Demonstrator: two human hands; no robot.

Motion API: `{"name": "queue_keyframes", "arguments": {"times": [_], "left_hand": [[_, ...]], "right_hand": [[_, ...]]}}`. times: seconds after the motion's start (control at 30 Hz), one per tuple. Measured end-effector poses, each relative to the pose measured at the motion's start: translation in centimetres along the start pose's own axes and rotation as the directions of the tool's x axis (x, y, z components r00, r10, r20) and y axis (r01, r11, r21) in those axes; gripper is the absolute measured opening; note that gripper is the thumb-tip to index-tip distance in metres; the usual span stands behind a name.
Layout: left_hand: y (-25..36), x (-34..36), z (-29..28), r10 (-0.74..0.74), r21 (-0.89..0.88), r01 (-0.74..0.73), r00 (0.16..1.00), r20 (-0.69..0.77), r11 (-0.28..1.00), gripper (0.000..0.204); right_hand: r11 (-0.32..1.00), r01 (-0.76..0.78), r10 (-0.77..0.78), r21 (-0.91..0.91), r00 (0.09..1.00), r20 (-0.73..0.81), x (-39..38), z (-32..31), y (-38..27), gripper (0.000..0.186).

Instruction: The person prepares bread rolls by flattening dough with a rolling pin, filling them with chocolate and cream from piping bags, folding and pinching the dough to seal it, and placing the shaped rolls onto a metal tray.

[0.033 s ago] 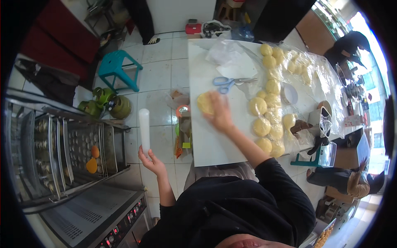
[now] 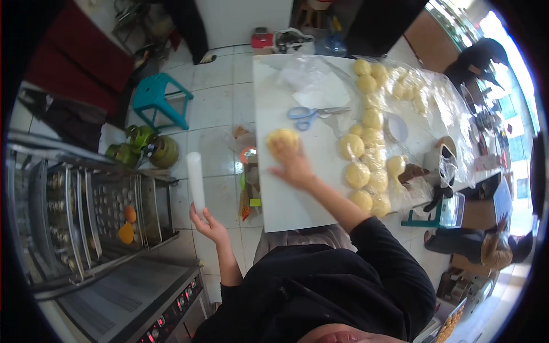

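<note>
Our left hand [image 2: 210,227] grips a white rolling pin [image 2: 195,178] upright; our right hand [image 2: 293,166], fingers spread, rests on a yellow dough round [image 2: 282,136] near the table's [image 2: 286,203] left edge. We appear to be flattening it; next likely calls for the rolling pin. Scissors [image 2: 303,118] lie just beyond.

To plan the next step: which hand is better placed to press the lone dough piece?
Likely the right hand, lying on that dough; the left hand holds a white stick.
</note>
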State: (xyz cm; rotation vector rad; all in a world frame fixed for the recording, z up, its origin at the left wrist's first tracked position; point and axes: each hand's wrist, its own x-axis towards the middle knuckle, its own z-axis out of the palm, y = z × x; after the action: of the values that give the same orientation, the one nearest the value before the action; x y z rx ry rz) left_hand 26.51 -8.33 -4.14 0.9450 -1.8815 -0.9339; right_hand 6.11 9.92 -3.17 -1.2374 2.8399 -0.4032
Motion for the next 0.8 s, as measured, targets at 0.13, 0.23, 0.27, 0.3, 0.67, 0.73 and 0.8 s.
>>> {"name": "queue_keyframes", "arguments": {"times": [0.13,0.23,0.27,0.3,0.67,0.73,0.8], "left_hand": [[1.2,-1.2,3.0,-0.029,-0.224,0.020,0.999,-0.039,0.974,0.038],[5.3,-2.4,3.8,-0.071,-0.155,0.065,0.997,-0.038,0.986,0.038],[6.5,-3.0,4.1,-0.116,-0.146,0.109,0.992,-0.040,0.983,0.038],[7.7,-3.6,3.8,-0.117,-0.133,0.110,0.992,-0.046,0.985,0.038],[14.4,-9.5,11.3,-0.263,-0.292,0.269,0.963,0.059,0.918,0.040],[13.8,-10.0,11.3,-0.326,-0.374,0.330,0.942,0.077,0.867,0.041],[13.5,-10.3,11.0,-0.332,-0.380,0.322,0.942,0.041,0.867,0.041]], "right_hand": [[0.983,0.056,-0.044,0.173,0.996,-0.071,0.5,-5.4,1.7,0.058],[0.832,-0.151,0.346,0.534,0.894,-0.286,0.1,-11.9,10.6,0.034],[0.835,-0.060,0.455,0.546,0.633,-0.626,-0.3,-12.7,16.5,0.021],[0.635,-0.293,0.705,0.714,0.598,-0.382,-1.9,-16.6,19.2,0.026],[0.249,-0.927,0.824,0.279,0.051,-0.565,-6.5,-8.7,51.9,0.066],[0.373,-0.856,0.820,0.358,0.124,-0.558,-6.1,-9.8,52.5,0.069],[0.370,-0.829,0.848,0.420,0.116,-0.518,-6.5,-10.7,52.1,0.069]]}}
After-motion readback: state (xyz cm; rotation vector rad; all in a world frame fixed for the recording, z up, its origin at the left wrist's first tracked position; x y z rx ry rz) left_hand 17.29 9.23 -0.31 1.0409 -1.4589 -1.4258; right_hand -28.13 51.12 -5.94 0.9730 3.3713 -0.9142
